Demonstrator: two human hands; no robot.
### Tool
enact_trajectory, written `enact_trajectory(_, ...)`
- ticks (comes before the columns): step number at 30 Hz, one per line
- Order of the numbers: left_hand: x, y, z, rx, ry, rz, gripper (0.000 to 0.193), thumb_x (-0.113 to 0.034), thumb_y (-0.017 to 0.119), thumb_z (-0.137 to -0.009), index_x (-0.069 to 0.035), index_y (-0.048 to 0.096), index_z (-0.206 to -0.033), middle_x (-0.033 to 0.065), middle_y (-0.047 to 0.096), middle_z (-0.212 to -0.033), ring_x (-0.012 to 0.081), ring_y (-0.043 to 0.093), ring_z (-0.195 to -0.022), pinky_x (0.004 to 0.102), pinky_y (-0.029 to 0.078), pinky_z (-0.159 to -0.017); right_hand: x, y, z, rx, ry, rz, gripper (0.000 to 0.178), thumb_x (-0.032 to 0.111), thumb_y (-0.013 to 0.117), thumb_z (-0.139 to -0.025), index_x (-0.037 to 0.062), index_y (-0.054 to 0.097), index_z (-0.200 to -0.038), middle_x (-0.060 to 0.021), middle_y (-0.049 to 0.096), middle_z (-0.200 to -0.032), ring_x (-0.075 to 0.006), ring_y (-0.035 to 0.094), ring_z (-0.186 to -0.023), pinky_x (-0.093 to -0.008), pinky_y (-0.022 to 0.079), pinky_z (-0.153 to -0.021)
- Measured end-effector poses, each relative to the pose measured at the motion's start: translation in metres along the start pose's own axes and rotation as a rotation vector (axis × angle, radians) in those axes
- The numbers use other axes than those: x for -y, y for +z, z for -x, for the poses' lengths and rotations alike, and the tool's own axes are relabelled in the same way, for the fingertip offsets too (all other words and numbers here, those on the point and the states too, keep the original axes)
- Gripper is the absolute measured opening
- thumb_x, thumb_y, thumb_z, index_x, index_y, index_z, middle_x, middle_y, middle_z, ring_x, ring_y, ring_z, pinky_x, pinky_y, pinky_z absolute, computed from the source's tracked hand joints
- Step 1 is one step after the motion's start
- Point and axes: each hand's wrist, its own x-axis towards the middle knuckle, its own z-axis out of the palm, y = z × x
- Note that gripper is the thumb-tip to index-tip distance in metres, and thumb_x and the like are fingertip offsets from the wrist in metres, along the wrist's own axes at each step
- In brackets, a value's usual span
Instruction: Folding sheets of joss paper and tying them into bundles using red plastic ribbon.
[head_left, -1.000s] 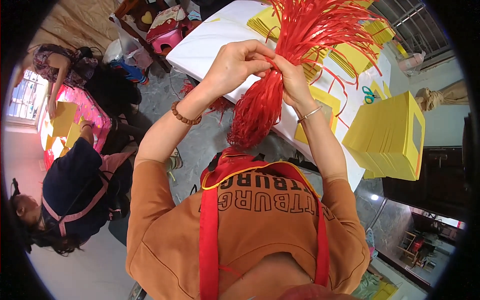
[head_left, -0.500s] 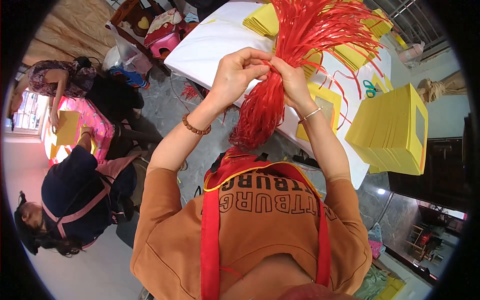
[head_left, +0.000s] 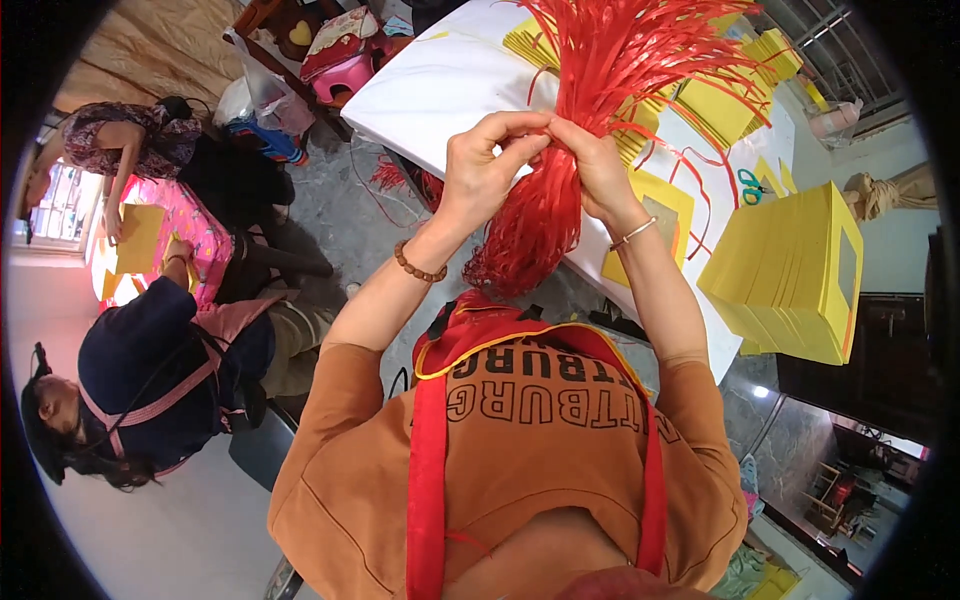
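A thick bundle of shiny red plastic strips (head_left: 625,65) fans out over the table, and its gathered tail (head_left: 522,245) hangs past the near table edge. My right hand (head_left: 600,172) is closed around the narrow middle of the bundle, thumb toward the left. Beside it, my left hand (head_left: 485,165) is closed in a pinch, its fingertips meeting the right thumb at the bundle's side. What the left fingertips hold is too small to make out. Loose red strips curl over the table to the right.
Stacked yellow paper pieces (head_left: 785,275) stand on the right of the white table (head_left: 440,75), near teal-handled scissors (head_left: 750,187). A yellow sheet with a window (head_left: 655,215) lies behind my right wrist. Two people work at a pink-covered table (head_left: 205,250) on the left.
The view has shifted slightly, so the table and stacks sit a little lower and to the right. My left fingertips have moved in closer to the right thumb; the right hand keeps its hold.
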Motion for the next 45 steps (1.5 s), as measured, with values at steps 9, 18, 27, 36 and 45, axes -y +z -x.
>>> enact_trajectory(9,-0.006,0.000,0.004,-0.012,0.008,-0.038,0.016,0.003,0.057,-0.076,0.005,0.058,-0.092,0.0090,0.063,-0.077,0.0107,0.059,-0.068,0.0226,0.049,-0.063,-0.003,-0.004,-0.006,0.031,0.148,-0.109,0.018,0.018,0.056,-0.083,0.0010,0.057,-0.089,-0.0066,0.059,-0.072,-0.0120,0.056,-0.057,-0.0242,0.047,-0.050)
enact_trajectory(18,0.006,0.000,0.000,-0.126,-0.116,0.269,0.014,0.005,0.058,-0.075,0.004,0.056,-0.089,0.0084,0.060,-0.076,0.0108,0.055,-0.062,0.0216,0.045,-0.057,-0.011,0.009,-0.004,-0.050,0.018,-0.003,0.022,0.022,0.058,-0.083,0.0006,0.057,-0.087,-0.0058,0.059,-0.072,-0.0114,0.056,-0.058,-0.0233,0.046,-0.052)
enact_trajectory(27,0.017,0.013,0.009,-0.292,-0.061,0.202,0.009,0.003,0.055,-0.078,0.002,0.056,-0.086,0.0044,0.058,-0.071,0.0063,0.052,-0.061,0.0191,0.044,-0.050,-0.015,0.010,0.002,-0.073,0.054,0.063,0.022,0.023,0.060,-0.082,0.0012,0.059,-0.085,-0.0041,0.057,-0.071,-0.0103,0.054,-0.062,-0.0223,0.044,-0.056)
enact_trajectory(36,0.026,0.013,0.019,-0.255,0.080,0.278,0.009,0.002,0.056,-0.079,0.003,0.054,-0.088,0.0089,0.061,-0.082,0.0114,0.058,-0.074,0.0223,0.047,-0.069,-0.023,0.003,0.001,-0.046,-0.031,-0.182,0.010,0.009,0.058,-0.080,-0.0004,0.059,-0.085,-0.0057,0.060,-0.075,-0.0121,0.056,-0.066,-0.0236,0.046,-0.060)
enact_trajectory(45,0.021,-0.005,0.032,-0.166,0.088,-0.224,0.009,-0.004,0.056,-0.076,0.002,0.061,-0.082,0.0077,0.059,-0.081,0.0116,0.054,-0.074,0.0240,0.043,-0.068,-0.023,-0.004,-0.002,-0.134,-0.060,-0.226,0.005,0.007,0.057,-0.081,0.0029,0.055,-0.078,-0.0043,0.056,-0.069,-0.0098,0.052,-0.059,-0.0230,0.044,-0.056)
